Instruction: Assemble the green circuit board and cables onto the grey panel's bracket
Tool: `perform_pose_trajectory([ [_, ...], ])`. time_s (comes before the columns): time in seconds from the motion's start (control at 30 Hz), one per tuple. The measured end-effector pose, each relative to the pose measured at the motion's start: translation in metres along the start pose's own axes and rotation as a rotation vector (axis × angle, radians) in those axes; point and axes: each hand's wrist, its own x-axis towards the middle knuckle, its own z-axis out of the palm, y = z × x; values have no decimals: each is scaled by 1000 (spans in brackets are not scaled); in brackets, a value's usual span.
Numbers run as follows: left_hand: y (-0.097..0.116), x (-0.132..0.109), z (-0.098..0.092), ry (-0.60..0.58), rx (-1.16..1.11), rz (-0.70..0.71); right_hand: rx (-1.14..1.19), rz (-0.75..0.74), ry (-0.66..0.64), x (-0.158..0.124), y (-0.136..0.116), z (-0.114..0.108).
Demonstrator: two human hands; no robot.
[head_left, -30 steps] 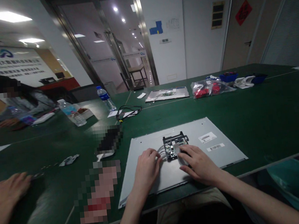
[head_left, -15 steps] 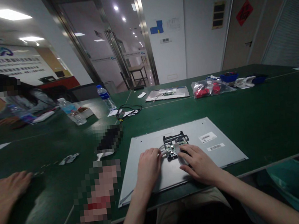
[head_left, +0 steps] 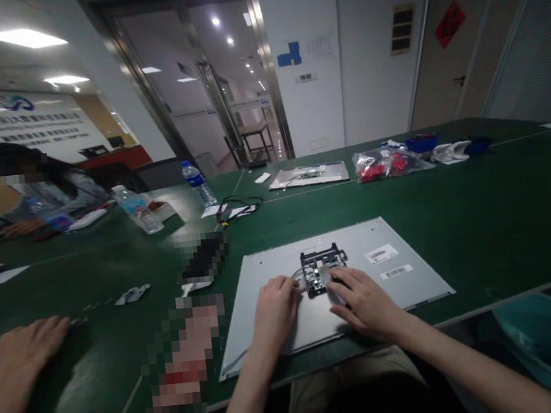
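A grey flat display panel (head_left: 271, 265) lies back side up on the table in front of me. A green circuit board (head_left: 315, 282) in a black plastic frame (head_left: 321, 251) sits on its middle. My left hand (head_left: 275, 307) is at the board's left edge, fingertips pinched on a thin grey cable (head_left: 298, 274); part of it is hidden by the fingers. On the other side, my right hand (head_left: 365, 302) has its fingers curled around a light grey strip (head_left: 328, 284) beside the board. White labels (head_left: 381, 254) are stuck on the panel's right part.
Another person's hand (head_left: 31, 350) rests on the table at left, near a crumpled grey scrap (head_left: 132, 294). Farther back are water bottles (head_left: 198, 185), a black cable (head_left: 256, 203), a second panel (head_left: 277, 179), a plastic bag (head_left: 388, 164) and blue bins (head_left: 420, 144). A teal bin (head_left: 546, 336) stands below the table edge.
My view has shifted slightly. Both my hands keep nearly the same place at the circuit board. The other person's hand at left appears a little farther right.
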Motion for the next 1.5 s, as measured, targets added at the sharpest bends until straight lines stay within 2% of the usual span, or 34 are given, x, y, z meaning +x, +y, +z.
perform_pose_trajectory([
  [0.23, -1, 0, 2, -4, -13, 17, -4, -6, -4, 0, 0, 0],
  [0.5, -6, -7, -7, 6, 2, 3, -10, -8, -5, 0, -1, 0],
  [0.73, -1, -8, -12, 22, 52, 9, -13, -10, -8, 0, 0, -1],
  [0.97, 3, -9, -11, 6, 100, 40, -13, -13, -14, 0, 0, 1],
  [1.5, 0, -11, -2, 4, 7, 59, -13, -3, -22, 0, -1, -1],
])
